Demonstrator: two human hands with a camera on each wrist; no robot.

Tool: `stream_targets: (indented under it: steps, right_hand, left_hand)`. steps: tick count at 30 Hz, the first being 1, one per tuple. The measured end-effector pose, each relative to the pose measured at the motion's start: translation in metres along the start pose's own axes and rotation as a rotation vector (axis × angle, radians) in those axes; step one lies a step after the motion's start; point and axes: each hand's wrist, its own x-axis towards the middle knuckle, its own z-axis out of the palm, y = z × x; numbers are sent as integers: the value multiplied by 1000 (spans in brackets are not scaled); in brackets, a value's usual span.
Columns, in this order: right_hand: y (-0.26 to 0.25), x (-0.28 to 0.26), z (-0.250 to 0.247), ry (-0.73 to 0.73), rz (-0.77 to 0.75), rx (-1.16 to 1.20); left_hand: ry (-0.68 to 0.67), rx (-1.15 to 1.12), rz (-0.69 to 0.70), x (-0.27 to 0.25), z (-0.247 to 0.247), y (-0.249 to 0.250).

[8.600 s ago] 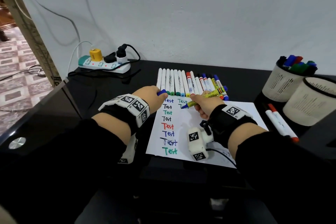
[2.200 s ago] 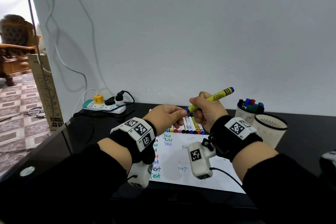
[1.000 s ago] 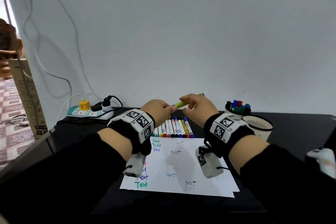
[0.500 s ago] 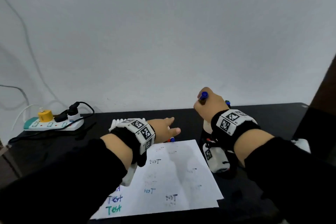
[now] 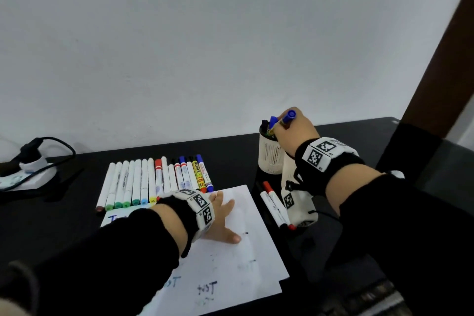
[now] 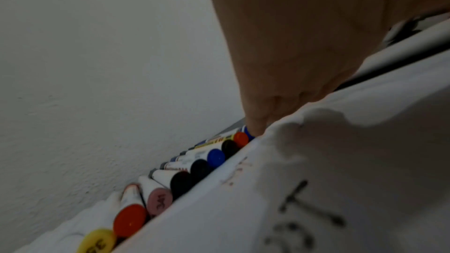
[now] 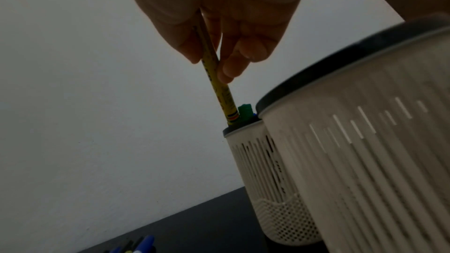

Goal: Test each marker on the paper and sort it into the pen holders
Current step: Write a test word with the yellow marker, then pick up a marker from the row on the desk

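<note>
Yellow plastic with a blue cap at its top, the marker [image 7: 220, 91] is pinched between the thumb and fingers [image 7: 227, 68] of the right hand [image 5: 295, 131], its lower end already at the mouth of the far pen holder [image 5: 270, 155]. That holder already carries several capped markers; green and blue tops show at its rim in the right wrist view. The near pen holder [image 7: 380, 141] stands touching it, and what it contains cannot be seen from here.

On the paper [image 5: 230, 264] the left hand [image 5: 218, 215] lies flat with fingers spread, holding nothing, its fingertips near the row of markers [image 5: 154, 179] at the paper's far edge. The sheet bears several written "Test" words, some faint, so a fair number of markers have been tried.

By my judgement the task is well under way but far from finished. One sorted marker is about to drop in, while roughly a dozen or more remain lying side by side on the black counter [image 5: 64, 213], apparently untested. Two more markers [image 5: 275, 206], one with a red cap, lie on the counter just right of the paper and near the holders; whether they are sorted rejects or waiting their turn cannot be told.

Left of the row, at the far left edge, a power strip [image 5: 28, 174] sits with a black cable.
</note>
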Motion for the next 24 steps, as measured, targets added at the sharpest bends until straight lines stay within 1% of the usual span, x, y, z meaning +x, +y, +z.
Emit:
stream_targets:
  steps: [6,10,15,19,24]
  right_hand:
    - [-8,22,-1,6,11,-92]
    - [-10,25,2,16,16,-132]
    - [-5,24,11,-23,43,-184]
    - [-6,33,12,-56,71,-249]
    - [-10,44,18,-120,51,-316]
  left_hand:
    - [5,-55,37,11,9,-4]
    - [-17,-47,41,14,10,-5]
    - [-26,-51,41,16,10,-5]
    - [-18,-46,40,17,11,-5]
    - [-5,-67,42,16,12,-5]
